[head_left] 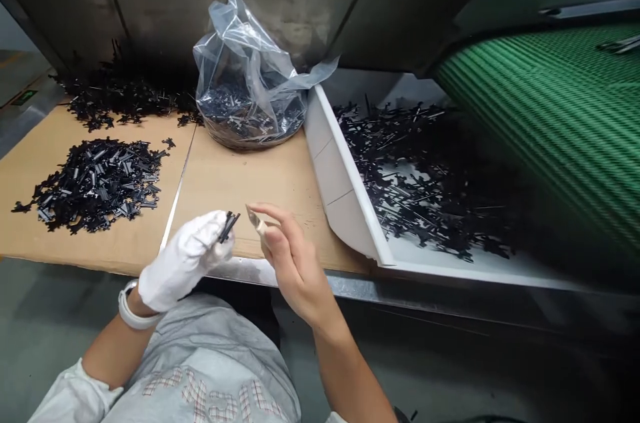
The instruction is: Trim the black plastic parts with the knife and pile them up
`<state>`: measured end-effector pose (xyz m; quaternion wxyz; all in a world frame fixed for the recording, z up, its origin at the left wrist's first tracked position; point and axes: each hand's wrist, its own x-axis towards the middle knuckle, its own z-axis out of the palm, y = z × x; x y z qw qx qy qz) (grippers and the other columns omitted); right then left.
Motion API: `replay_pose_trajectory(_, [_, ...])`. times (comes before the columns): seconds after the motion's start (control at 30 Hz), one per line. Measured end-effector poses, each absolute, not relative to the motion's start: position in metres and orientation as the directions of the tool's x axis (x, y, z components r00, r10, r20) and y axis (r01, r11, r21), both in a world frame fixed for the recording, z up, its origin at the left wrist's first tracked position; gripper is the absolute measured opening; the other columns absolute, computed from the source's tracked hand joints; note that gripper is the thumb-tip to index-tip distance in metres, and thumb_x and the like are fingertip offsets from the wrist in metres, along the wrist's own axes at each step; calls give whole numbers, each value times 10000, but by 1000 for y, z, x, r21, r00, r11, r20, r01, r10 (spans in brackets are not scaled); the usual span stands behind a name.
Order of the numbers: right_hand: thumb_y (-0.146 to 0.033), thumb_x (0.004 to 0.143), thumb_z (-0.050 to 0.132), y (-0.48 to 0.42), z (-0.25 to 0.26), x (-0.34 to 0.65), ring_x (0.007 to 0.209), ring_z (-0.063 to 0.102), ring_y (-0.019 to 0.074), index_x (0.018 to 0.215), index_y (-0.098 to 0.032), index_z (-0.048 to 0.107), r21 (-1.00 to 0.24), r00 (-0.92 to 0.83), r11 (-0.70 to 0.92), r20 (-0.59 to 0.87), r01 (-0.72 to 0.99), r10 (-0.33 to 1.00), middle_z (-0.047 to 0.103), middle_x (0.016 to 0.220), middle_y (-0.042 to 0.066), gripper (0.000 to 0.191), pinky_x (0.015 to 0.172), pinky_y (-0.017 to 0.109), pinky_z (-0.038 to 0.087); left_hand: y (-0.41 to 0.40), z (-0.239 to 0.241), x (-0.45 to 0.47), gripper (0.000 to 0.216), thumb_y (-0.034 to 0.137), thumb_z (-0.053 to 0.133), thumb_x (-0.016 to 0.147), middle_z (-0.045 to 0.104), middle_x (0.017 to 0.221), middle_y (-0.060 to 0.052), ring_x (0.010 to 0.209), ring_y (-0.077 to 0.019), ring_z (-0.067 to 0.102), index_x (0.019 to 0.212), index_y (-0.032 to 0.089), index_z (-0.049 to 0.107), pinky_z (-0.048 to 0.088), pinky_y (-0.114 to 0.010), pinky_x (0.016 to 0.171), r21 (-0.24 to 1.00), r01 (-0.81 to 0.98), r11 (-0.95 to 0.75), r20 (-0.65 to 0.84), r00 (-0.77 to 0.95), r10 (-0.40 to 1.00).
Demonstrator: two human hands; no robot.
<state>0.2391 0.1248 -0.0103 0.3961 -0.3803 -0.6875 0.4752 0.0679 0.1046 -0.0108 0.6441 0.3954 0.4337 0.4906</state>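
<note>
My left hand (187, 256), in a white glove, is closed around a few small black plastic parts (229, 227) that stick out past its fingertips. Just to the right is my bare right hand (293, 260), with thumb and fingers bent toward each other. A small beige and greyish piece (255, 218) shows at its fingertips; whether it is a fingertip cover or a held item is unclear. The two hands are apart, above the front edge of the cardboard-covered table (250, 183). A heap of similar black parts (100, 183) lies to the left.
A clear plastic bag (250, 83) with black parts stands at the back middle. On the right, a white tray (345, 170) holds many black parts (415, 170), under a green ribbed belt (560, 96). More black parts (130, 96) lie along the back left.
</note>
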Motion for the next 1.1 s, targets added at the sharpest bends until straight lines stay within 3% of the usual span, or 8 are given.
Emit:
replay_pose_trajectory(0.13, [-323, 1017, 472, 113, -14, 253, 580, 524, 104, 1392, -267, 513, -817, -447, 524, 387, 239, 807, 605, 710, -32, 381, 596, 220, 456, 91, -14, 87, 348, 491, 727, 782, 479, 682, 17, 613, -91, 406, 732, 176, 590, 411, -225, 607, 825, -484, 293, -257, 141, 956])
replay_pose_trajectory(0.3, [-321, 985, 536, 113, -11, 258, 596, 594, 109, 1463, -279, 471, -719, -500, 647, 476, 253, 724, 692, 779, -7, 484, 639, 208, 512, 85, -9, 95, 359, 468, 736, 787, 451, 647, 26, 576, -71, 376, 723, 162, 561, 368, -202, 569, 708, -613, 352, -253, 245, 936])
replay_pose_trajectory(0.53, [-227, 977, 558, 115, -6, 261, 579, 605, 89, 1483, -289, 448, -746, -554, 638, 456, 189, 697, 709, 804, -17, 521, 591, 188, 511, 83, -1, 92, 415, 497, 708, 813, 370, 608, 42, 532, -60, 287, 676, 168, 496, 291, -208, 516, 736, -592, 329, -192, 283, 940])
replay_pose_trajectory(0.67, [-234, 978, 557, 114, -4, 263, 561, 597, 79, 1479, -293, 452, -772, -573, 611, 424, 177, 701, 709, 805, -26, 515, 573, 179, 501, 85, 2, 90, 461, 528, 736, 778, 398, 604, 33, 535, -63, 330, 620, 167, 497, 319, -215, 520, 803, -515, 300, -211, 226, 951])
replay_pose_trajectory(0.87, [-233, 976, 562, 115, -1, 266, 611, 634, 88, 1491, -323, 429, -791, -604, 594, 402, 150, 688, 733, 883, -20, 539, 617, 190, 522, 83, 2, 86, 316, 506, 764, 747, 446, 570, 21, 524, -91, 366, 720, 204, 674, 358, -227, 481, 855, -429, 289, -246, 154, 957])
replay_pose_trajectory(1.1, [-208, 972, 570, 118, 1, 265, 727, 687, 75, 1504, -378, 385, -818, -623, 564, 386, 111, 681, 744, 1061, -29, 588, 684, 164, 539, 84, 9, 86, 344, 536, 796, 688, 520, 611, -7, 606, -128, 450, 684, 216, 669, 429, -244, 544, 850, -426, 309, -275, 141, 951])
